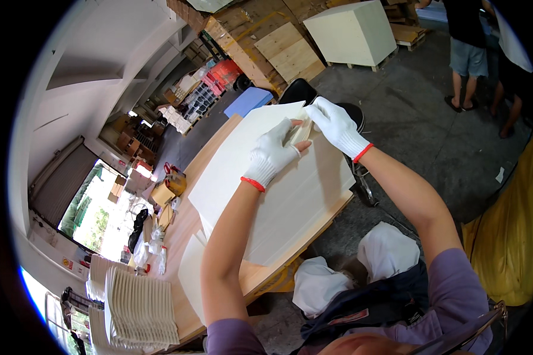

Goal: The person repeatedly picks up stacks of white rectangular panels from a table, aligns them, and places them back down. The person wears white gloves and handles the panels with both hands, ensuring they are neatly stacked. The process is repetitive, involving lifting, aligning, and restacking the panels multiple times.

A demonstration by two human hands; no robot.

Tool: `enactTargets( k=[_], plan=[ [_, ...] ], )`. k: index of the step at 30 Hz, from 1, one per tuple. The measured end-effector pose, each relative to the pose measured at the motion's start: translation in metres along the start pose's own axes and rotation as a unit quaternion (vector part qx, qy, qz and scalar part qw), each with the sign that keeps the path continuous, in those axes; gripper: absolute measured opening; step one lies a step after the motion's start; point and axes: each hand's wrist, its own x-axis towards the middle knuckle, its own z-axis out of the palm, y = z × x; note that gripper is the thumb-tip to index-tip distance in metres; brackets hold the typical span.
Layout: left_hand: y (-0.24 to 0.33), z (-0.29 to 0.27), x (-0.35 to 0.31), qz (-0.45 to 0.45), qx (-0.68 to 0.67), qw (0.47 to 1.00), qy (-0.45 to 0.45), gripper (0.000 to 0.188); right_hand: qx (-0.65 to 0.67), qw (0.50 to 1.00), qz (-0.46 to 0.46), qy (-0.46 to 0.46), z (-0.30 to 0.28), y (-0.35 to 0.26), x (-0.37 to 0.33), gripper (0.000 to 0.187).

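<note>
Large white paper sheets (237, 171) lie spread over a wooden table in front of me. My left hand (272, 152), in a white glove with a red cuff and bare fingertips at thumb and forefinger, is closed on a layered bundle of sheet edges (300, 132) near the far right end. Just right of it, my gloved right hand (337, 125) pinches the same edges, its fingertips partly hidden. Beneath both hands, another broad white sheet (296, 201) reaches toward the table's near edge.
Tall stacks of folded white sheets (139, 307) stand at the table's (186, 299) left end. Bottles (161, 260) and a yellow bag (164, 194) are along its far edge. Beyond are a black stool (353, 115), a large pale block (355, 35) on a pallet and people (468, 53).
</note>
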Motion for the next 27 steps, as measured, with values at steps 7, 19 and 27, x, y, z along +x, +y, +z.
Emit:
enactTargets(
  k=[7, 19, 27],
  plan=[
    [-0.005, -0.003, 0.002, -0.039, -0.077, 0.996, -0.025, 0.049, 0.005, 1.000, -0.010, 0.001, 0.002, 0.000, -0.001, 0.041],
    [-0.006, 0.000, -0.004, -0.027, -0.087, 0.994, 0.052, 0.031, -0.350, 0.921, 0.039, -0.165, -0.046, -0.037, -0.005, 0.050],
    [-0.010, 0.001, 0.003, 0.029, -0.054, 0.997, 0.037, 0.029, -0.236, 0.950, -0.177, -0.101, -0.026, -0.024, 0.014, 0.035]
  ],
)
